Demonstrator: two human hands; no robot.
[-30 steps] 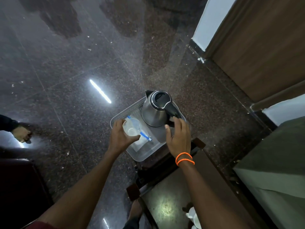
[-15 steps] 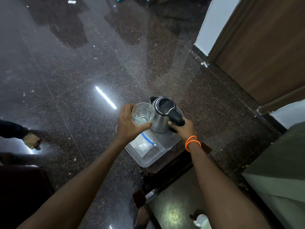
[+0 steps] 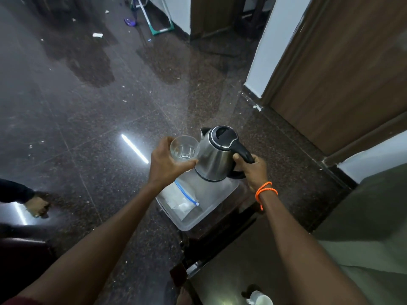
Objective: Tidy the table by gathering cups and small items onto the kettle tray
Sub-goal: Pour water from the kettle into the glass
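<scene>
Hands (image 3: 169,164) — unmarked glass (image 3: 184,148), unbranded kettle (image 3: 214,157)

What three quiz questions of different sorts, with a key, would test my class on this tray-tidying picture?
1. True or false: the right hand grips the kettle by its handle.
2. Multiple choice: the left hand holds (A) a spoon, (B) a clear glass, (C) a plate.
3. Fill in: a zip bag with a blue strip lies in the ____.

Key: 1 true; 2 B; 3 tray.
</scene>
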